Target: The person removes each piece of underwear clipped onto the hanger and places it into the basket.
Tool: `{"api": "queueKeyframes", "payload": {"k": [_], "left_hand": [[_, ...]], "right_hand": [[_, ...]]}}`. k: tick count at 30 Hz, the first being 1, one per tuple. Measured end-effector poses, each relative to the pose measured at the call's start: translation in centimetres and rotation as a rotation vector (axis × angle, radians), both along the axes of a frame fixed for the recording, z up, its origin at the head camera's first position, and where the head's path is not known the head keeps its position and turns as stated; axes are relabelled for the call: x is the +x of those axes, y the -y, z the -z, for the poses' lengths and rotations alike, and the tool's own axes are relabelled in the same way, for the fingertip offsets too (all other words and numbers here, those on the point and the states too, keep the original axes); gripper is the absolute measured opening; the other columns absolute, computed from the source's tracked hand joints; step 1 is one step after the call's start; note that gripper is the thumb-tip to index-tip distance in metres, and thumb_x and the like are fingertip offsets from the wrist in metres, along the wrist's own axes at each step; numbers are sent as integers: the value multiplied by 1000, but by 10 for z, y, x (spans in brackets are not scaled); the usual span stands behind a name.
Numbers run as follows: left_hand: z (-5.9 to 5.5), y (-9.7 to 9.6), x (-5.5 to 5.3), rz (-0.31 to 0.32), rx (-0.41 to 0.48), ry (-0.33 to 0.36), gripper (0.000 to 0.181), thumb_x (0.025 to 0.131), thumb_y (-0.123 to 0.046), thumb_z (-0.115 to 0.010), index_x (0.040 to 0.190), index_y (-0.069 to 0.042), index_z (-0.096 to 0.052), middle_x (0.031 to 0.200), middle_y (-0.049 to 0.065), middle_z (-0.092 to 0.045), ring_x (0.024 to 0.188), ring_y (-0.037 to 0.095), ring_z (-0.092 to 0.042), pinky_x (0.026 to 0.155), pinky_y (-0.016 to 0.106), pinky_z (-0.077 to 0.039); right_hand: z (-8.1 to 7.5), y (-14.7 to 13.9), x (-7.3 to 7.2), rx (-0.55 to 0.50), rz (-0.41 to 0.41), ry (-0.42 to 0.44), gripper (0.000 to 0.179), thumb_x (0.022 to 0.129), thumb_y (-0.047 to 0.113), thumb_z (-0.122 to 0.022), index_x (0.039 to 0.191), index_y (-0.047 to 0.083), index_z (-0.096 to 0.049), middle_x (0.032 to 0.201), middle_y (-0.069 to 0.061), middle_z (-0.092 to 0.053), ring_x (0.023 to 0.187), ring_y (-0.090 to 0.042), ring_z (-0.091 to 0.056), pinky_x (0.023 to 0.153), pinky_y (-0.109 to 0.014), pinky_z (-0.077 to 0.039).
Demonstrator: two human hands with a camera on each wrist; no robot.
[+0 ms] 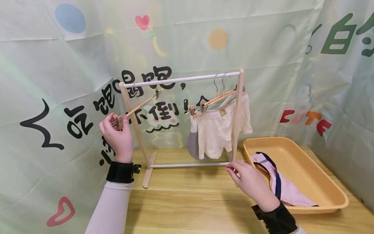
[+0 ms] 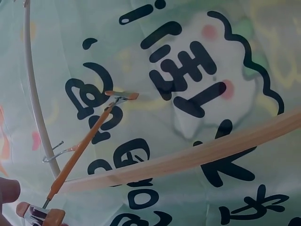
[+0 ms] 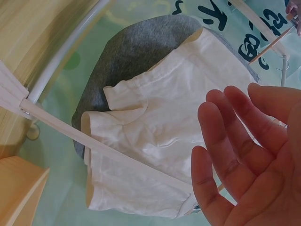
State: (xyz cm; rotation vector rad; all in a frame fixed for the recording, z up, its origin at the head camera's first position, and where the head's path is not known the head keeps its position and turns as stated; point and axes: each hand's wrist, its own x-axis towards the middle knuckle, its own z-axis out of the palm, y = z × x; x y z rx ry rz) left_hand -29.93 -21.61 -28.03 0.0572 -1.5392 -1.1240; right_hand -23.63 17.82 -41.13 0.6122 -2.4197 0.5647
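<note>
- Black lettering (image 1: 165, 111) crosses the pale green backdrop (image 1: 187, 32); "吃饱喝饱," reads along the upper line, "倒!" below.
- Coloured capitals (image 1: 310, 118) at right spell "CUTE"; large green characters (image 1: 334, 51) above are cut by the frame edge.
- Tan label (image 1: 223, 112) on the waistband of the white shorts (image 1: 214, 133): any print is too small to read.
- Left hand (image 1: 119, 141): thumb and fingers narrowly pinch the near end clip (image 2: 41, 215) of the wooden hanger (image 1: 143, 104), whose hook rests on the left end of the white rail (image 1: 187, 79).
- Right hand (image 1: 252, 182): fingers loosely bent, slightly spread, gripping nothing, near the right post (image 1: 237, 123) and the yellow tray (image 1: 336, 209).
- White shorts and a grey garment (image 3: 136, 52) hang at the rail's right end; a pink garment (image 1: 289, 191) with navy trim lies in the tray.
</note>
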Motion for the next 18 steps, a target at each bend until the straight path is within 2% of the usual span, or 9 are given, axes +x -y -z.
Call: {"api": "queueKeyframes", "payload": {"k": [6,11,16,18], "left_hand": [[2,-3,3,-40,-21,33,58,84,-24,-71,134,-10,-47,121,16,-46,108,15,-43,94,34,-42],[3,-7,5,-73,-60,48,67,82,-29,-72,140,-14,-40,135,12,-40,124,14,-31,106,36,-34],[3,-11,7,-155,-132,-28,68,80,-28,-73,139,-13,-42,142,10,-32,131,16,-20,110,38,-25],[3,-14,9,-185,-162,-69,66,79,-26,-75,136,-14,-45,142,11,-31,132,17,-18,110,39,-25]], "right_hand": [[0,0,0,0,1,-5,9,86,19,-69,95,16,-71,82,5,-67,65,-3,-54,52,-29,-50],[1,0,0,1,1,0,10,86,20,-68,95,16,-71,84,3,-69,69,-7,-59,55,-31,-52],[1,1,1,5,1,-8,9,86,21,-68,95,18,-70,84,4,-69,71,-8,-61,56,-32,-53],[1,1,1,7,-1,-18,8,86,21,-69,94,19,-70,83,4,-69,71,-6,-61,56,-32,-53]]}}
